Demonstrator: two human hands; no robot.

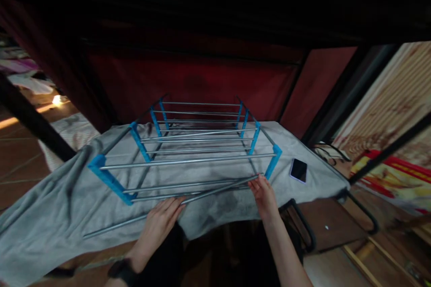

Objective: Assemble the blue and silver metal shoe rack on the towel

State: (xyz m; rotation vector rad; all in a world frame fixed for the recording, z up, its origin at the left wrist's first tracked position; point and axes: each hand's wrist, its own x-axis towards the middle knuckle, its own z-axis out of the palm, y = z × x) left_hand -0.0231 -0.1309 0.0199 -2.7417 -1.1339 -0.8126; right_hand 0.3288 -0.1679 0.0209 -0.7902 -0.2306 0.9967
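A rack of thin metal tubes joined by blue plastic connectors (108,178) lies on a grey blanket (215,222). A loose metal tube (215,191) runs slantwise across the rack's near side, its left end low on the blanket. My left hand (164,217) is closed over the middle of this tube, palm down. Near its right end, my right hand (261,190) pinches the tube between thumb and fingers. That end is close to the lower part of the near right connector (273,161); whether the two touch, I cannot tell.
A phone (298,171) lies on the blanket to the right of the rack. Behind the rack stands a dark red panel (202,76). A chair (330,224) with black armrests is at the right, beside a colourful box (390,179). Dark posts frame both sides.
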